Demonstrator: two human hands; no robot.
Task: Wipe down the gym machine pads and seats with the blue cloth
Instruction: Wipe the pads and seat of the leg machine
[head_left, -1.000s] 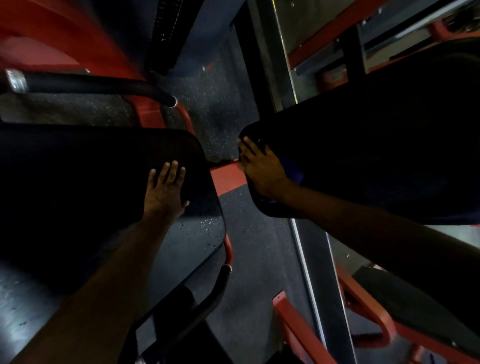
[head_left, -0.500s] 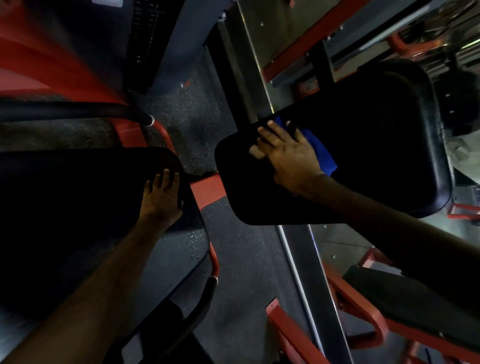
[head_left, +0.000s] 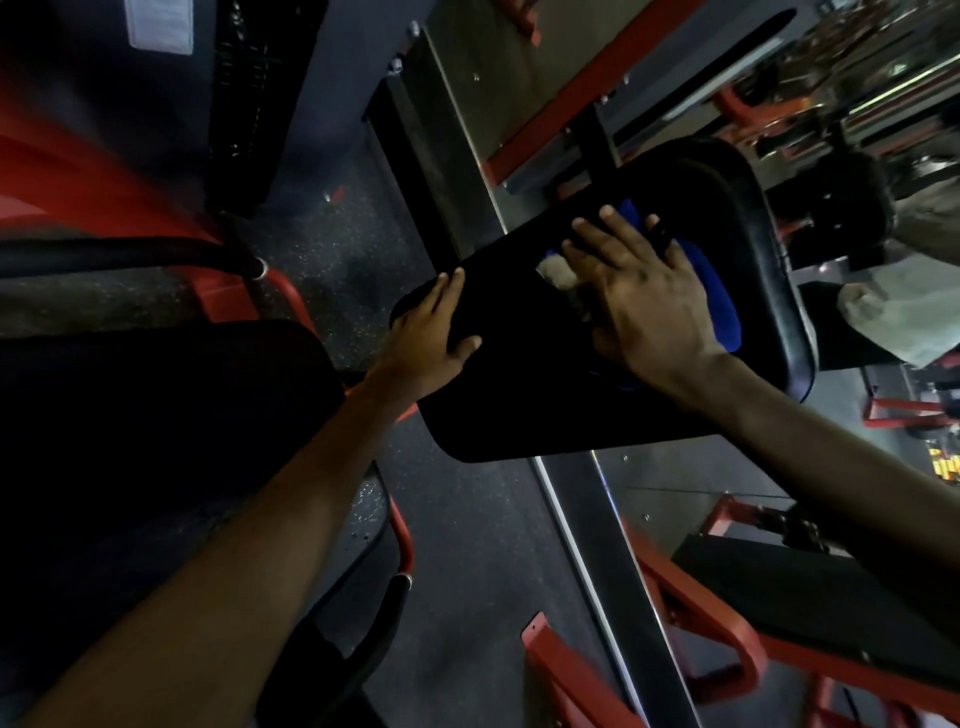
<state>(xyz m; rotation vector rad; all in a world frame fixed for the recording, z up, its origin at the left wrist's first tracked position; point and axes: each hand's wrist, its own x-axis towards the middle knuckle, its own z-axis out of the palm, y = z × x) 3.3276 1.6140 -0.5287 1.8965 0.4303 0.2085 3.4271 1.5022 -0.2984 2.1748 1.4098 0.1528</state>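
Left hand (head_left: 434, 332) has crossed onto the black vinyl pad (head_left: 519, 395), fingers together — right hand (head_left: 644, 301), fingers spread, should keep the blue cloth (head_left: 719, 306) flat.

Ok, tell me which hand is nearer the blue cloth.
Right. The right hand lies flat on the blue cloth; the left hand rests on the black pad's end, apart from it.
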